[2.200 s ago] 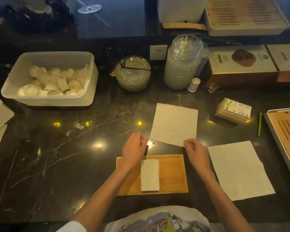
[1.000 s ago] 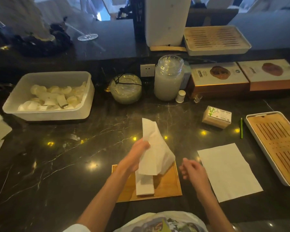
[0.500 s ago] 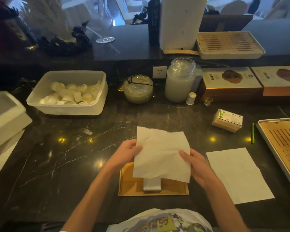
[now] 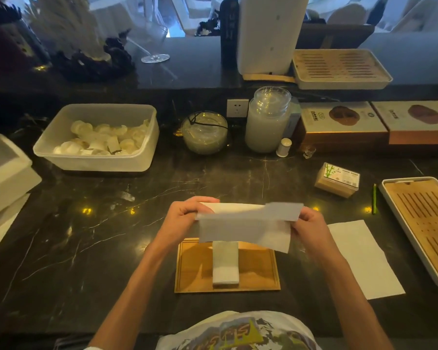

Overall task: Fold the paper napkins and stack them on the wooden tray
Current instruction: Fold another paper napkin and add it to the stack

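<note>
- Two grips share one napkin. From my remote seat I start with the left grip (image 4: 185, 218), whose fingers are curled round the sheet's left end, thumb on top.
- Between the grips, the held napkin (image 4: 245, 224) hangs in the air above the far edge of the wooden tray (image 4: 192, 271). It is partly folded over, and its long axis runs left to right.
- On the tray's middle I see a folded napkin (image 4: 225, 267) lying flat, its long axis pointing away from me.
- The right grip (image 4: 310, 227) pinches the sheet's right end.
- Right of the tray, an unfolded napkin (image 4: 362, 258) lies flat on the dark surface (image 4: 86, 248). Its long axis runs near to far, with the far end leaning left.
</note>
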The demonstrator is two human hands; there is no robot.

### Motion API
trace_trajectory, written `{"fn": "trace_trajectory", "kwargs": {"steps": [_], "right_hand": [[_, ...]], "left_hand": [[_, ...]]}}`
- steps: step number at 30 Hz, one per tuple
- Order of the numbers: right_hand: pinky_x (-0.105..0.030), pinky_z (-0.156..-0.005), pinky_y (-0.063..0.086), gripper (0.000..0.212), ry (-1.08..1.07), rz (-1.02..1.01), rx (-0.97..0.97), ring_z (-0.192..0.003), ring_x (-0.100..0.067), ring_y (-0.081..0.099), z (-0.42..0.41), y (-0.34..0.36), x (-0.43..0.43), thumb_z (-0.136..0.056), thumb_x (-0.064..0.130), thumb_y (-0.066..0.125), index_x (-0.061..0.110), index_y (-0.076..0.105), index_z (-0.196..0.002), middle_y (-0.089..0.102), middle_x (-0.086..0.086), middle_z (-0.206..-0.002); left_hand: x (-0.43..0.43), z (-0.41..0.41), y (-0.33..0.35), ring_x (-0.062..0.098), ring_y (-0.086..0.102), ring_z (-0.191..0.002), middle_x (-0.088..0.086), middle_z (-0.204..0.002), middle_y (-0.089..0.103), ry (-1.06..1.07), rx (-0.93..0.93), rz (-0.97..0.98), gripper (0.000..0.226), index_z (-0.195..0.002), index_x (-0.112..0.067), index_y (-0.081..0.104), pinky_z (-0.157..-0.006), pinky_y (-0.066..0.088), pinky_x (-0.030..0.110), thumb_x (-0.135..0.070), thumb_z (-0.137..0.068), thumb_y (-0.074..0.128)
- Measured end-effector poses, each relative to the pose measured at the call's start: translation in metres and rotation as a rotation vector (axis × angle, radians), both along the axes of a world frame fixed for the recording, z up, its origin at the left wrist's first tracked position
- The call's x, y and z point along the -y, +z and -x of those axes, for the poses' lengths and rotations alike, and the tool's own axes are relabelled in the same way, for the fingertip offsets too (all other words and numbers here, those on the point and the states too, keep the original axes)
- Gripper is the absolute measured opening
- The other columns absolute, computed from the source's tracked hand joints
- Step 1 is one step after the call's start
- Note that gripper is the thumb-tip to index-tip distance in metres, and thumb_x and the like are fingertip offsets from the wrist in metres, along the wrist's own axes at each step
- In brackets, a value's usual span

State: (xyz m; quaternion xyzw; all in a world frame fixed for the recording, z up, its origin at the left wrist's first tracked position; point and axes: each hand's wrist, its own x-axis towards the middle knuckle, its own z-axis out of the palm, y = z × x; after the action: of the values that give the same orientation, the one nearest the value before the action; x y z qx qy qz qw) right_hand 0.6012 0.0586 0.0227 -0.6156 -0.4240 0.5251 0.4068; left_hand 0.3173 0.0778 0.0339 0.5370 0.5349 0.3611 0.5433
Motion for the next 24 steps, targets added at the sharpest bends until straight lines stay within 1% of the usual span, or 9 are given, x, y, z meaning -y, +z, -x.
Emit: {"fn": "trace_trajectory", "kwargs": {"steps": [4,9,12,14,16,19,21,23,24], "right_hand": [[-0.018,-0.055,0.054,0.028,0.038,-0.060,-0.073,-0.098,-0.019,0.062,0.000,0.008,0.000,-0.095,0.008,0.063,0.027,0.075,-0.077,0.067,0.011,-0.095],[-0.025,-0.066,0.059,0.016,0.138,-0.055,-0.250,-0.105,-0.024,0.064,0.002,0.023,-0.001,-0.098,0.019,0.058,0.019,0.074,-0.098,0.066,-0.003,-0.112],[-0.027,-0.071,0.059,0.022,0.215,-0.092,-0.161,-0.104,-0.018,0.064,0.007,0.034,-0.003,-0.096,0.034,0.055,0.026,0.075,-0.097,0.068,0.010,-0.106],[-0.018,-0.067,0.054,0.015,0.279,-0.176,0.061,-0.100,-0.003,0.062,0.012,0.039,-0.008,-0.097,0.030,0.062,0.042,0.071,-0.097,0.064,0.026,-0.100],[-0.014,-0.073,0.048,0.030,0.397,-0.256,0.234,-0.099,0.009,0.057,0.018,0.043,-0.015,-0.095,0.021,0.065,0.050,0.065,-0.102,0.060,0.037,-0.103],[-0.008,-0.079,0.042,0.046,0.625,-0.297,0.361,-0.106,0.019,0.052,0.028,0.053,-0.024,-0.096,0.017,0.063,0.061,0.058,-0.109,0.055,0.048,-0.107],[-0.003,-0.081,0.045,0.053,0.740,-0.334,0.400,-0.112,0.019,0.051,0.032,0.060,-0.028,-0.097,0.016,0.062,0.065,0.054,-0.116,0.055,0.048,-0.113],[-0.002,-0.085,0.046,0.049,0.717,-0.398,0.371,-0.115,0.013,0.054,0.034,0.066,-0.033,-0.098,0.018,0.060,0.059,0.054,-0.124,0.058,0.041,-0.117],[-0.004,-0.083,0.048,0.042,0.639,-0.405,0.308,-0.113,0.008,0.059,0.033,0.070,-0.034,-0.099,0.023,0.059,0.055,0.055,-0.126,0.062,0.035,-0.116]], "left_hand": [[-0.003,0.008,-0.002,-0.004,0.065,-0.103,-0.021,-0.100,0.071,0.010,-0.014,-0.026,0.053,-0.060,-0.018,0.073,-0.076,0.061,0.021,0.013,-0.095,0.049],[-0.002,0.011,-0.007,0.016,0.062,-0.112,-0.005,-0.108,0.067,0.034,-0.087,-0.076,0.054,-0.063,-0.023,0.074,-0.083,0.060,0.023,0.013,-0.095,0.049],[0.000,0.008,-0.007,0.019,0.052,-0.126,-0.002,-0.128,0.060,-0.001,-0.308,-0.089,0.048,-0.069,-0.018,0.075,-0.100,0.054,0.033,0.014,-0.093,0.049],[0.002,-0.001,-0.006,0.017,0.040,-0.138,-0.003,-0.143,0.053,0.020,-0.452,-0.168,0.044,-0.083,-0.017,0.078,-0.111,0.041,0.041,0.015,-0.090,0.050],[0.001,-0.012,0.001,0.015,0.027,-0.147,-0.004,-0.154,0.042,0.004,-0.496,-0.299,0.041,-0.110,-0.023,0.074,-0.119,0.026,0.046,0.008,-0.091,0.054],[-0.008,-0.023,0.014,0.013,0.008,-0.155,-0.008,-0.164,0.026,-0.312,-0.442,-0.374,0.052,-0.141,-0.039,0.047,-0.124,0.003,0.043,-0.027,-0.094,0.065],[-0.012,-0.029,0.022,0.015,0.028,-0.150,-0.009,-0.153,0.045,-0.485,-0.275,-0.197,0.049,-0.138,-0.040,0.050,-0.122,0.020,0.039,-0.035,-0.093,0.066],[-0.014,-0.034,0.024,0.014,0.061,-0.120,-0.006,-0.123,0.068,-0.480,-0.128,-0.095,0.031,-0.125,-0.028,0.066,-0.100,0.049,0.031,-0.030,-0.094,0.066],[-0.013,-0.036,0.024,0.013,0.067,-0.106,-0.004,-0.110,0.072,-0.429,-0.085,-0.098,0.022,-0.117,-0.026,0.070,-0.089,0.055,0.030,-0.028,-0.095,0.065]]}}
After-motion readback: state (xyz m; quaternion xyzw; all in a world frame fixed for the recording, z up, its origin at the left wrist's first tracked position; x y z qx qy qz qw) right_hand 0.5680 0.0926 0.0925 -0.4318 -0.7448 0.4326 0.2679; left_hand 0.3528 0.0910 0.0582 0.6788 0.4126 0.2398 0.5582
